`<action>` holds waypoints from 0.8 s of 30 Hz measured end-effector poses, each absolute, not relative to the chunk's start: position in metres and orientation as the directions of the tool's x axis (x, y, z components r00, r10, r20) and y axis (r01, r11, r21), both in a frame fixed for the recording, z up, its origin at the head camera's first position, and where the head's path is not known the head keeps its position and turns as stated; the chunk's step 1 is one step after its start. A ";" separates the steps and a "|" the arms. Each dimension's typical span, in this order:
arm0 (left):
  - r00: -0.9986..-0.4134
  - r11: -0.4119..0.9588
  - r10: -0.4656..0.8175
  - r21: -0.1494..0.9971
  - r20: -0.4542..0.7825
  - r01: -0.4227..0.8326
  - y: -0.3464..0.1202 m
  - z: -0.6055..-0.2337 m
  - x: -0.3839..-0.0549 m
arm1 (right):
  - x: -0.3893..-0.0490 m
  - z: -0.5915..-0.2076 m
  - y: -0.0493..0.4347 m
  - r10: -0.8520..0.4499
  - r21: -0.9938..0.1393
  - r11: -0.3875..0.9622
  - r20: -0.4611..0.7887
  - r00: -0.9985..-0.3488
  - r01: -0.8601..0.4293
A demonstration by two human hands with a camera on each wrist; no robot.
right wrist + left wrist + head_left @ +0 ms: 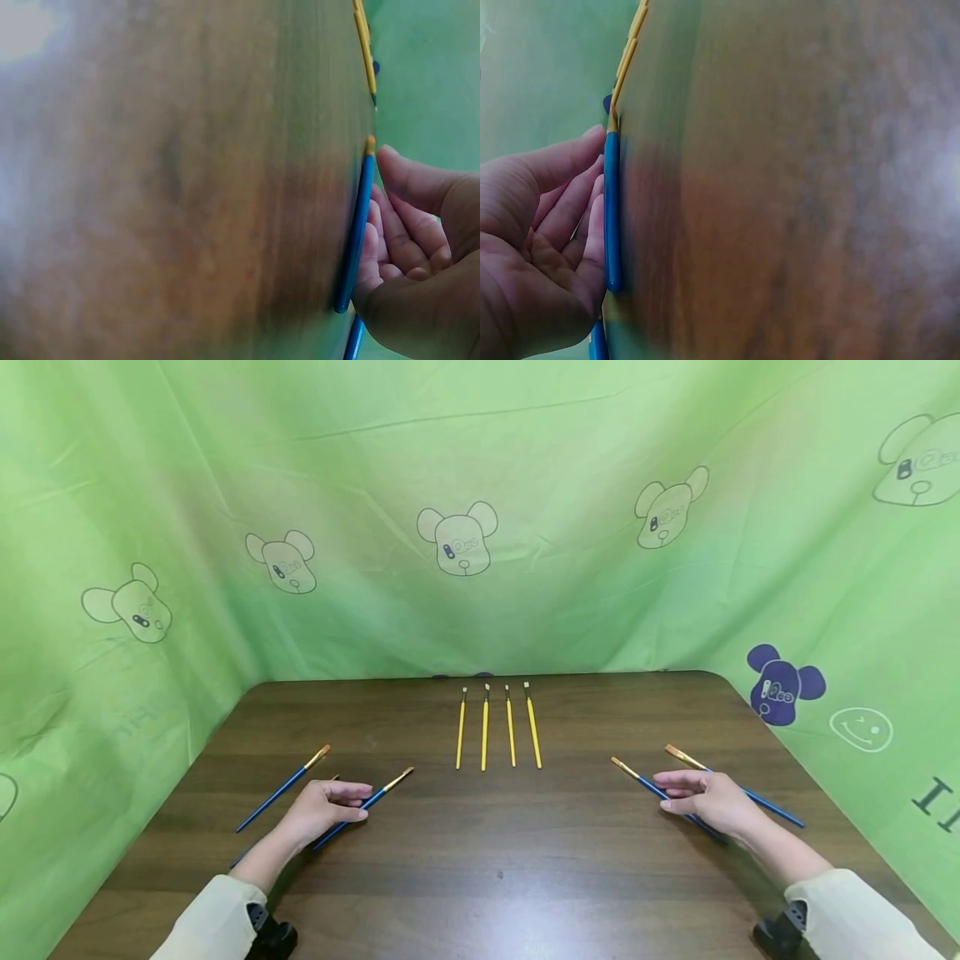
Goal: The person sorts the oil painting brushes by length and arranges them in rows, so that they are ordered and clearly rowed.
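My left hand is over a blue-handled paintbrush lying slanted on the table, thumb and fingers apart on either side of its handle. In the left wrist view the thumb tip is close beside the blue handle, the fingers loosely bent. On the other side, my right hand hovers over another blue paintbrush with a gold ferrule. Its thumb and fingers are spread next to the handle in the right wrist view. Part of each brush is hidden by the hand above it.
A blue paintbrush lies left of my left hand; another is mostly hidden beneath that forearm. One more blue brush rests beyond my right hand. Several yellow paintbrushes stand in a row near the table's back edge, before a green curtain.
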State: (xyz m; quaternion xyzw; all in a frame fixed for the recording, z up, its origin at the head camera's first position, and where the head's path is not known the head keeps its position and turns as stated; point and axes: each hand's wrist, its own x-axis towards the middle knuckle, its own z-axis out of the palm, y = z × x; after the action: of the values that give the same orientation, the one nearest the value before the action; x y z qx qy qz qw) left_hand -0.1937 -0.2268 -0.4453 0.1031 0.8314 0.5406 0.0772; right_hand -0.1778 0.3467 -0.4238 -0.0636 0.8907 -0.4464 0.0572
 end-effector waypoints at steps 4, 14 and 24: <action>-0.969 0.410 0.245 0.907 -0.003 0.101 -0.225 -0.446 -0.193 | -0.178 -0.424 0.345 -0.142 -0.800 0.598 -0.043 -0.989 -0.051; -0.976 0.463 0.219 0.877 0.023 0.125 -0.223 -0.448 -0.191 | -0.178 -0.428 0.342 -0.104 -0.808 0.589 -0.054 -0.993 -0.018; -0.986 0.518 0.162 0.847 0.036 0.116 -0.218 -0.446 -0.191 | -0.180 -0.430 0.345 -0.090 -0.774 0.632 -0.041 -0.995 -0.025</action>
State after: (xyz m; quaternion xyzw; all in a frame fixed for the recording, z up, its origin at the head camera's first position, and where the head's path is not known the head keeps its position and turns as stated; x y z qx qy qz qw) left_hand -0.1908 -0.2179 -0.4460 0.0799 0.8709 0.4843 0.0239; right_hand -0.1797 0.3447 -0.4303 -0.0317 0.9026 -0.4276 0.0378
